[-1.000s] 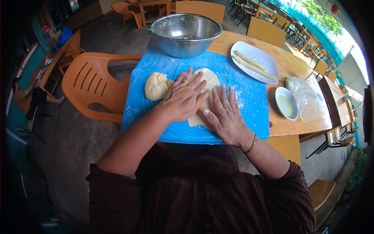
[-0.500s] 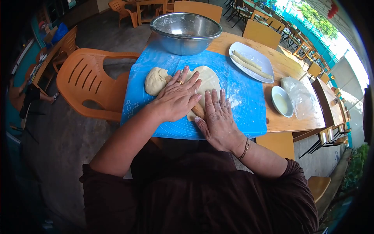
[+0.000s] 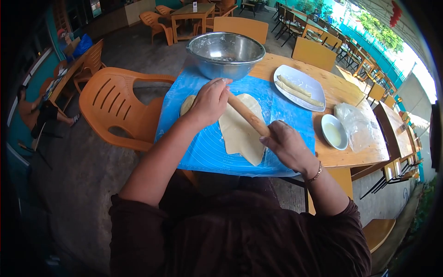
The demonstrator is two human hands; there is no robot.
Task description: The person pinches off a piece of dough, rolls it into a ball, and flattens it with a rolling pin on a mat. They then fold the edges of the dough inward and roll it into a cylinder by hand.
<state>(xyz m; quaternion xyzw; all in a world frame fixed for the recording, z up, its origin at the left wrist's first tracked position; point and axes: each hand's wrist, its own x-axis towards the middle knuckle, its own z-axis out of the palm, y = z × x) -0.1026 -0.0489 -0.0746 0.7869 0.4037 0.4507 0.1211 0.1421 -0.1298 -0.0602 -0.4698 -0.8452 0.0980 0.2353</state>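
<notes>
A wooden rolling pin (image 3: 249, 116) slants over a flat sheet of dough (image 3: 241, 136) on the blue mat (image 3: 203, 150). My left hand (image 3: 211, 102) is wrapped round the pin's upper left end, and my right hand (image 3: 287, 144) grips its lower right end. The dough sheet is uneven, with a pointed corner toward me. Behind my left hand a lump of dough (image 3: 186, 105) shows only in part. Flour dusts the mat near the sheet.
A steel mixing bowl (image 3: 226, 55) stands at the mat's far edge. To the right are a white plate (image 3: 318, 105) with rolled dough strips (image 3: 295, 87), a small bowl (image 3: 334, 132) of pale liquid and a plastic bag (image 3: 362, 131). An orange chair (image 3: 108, 99) stands left; a person (image 3: 33, 108) sits beyond.
Both hands have gone from flat palms on the pin to closed grips at its ends. More of the dough sheet shows, and the view has tilted up slightly.
</notes>
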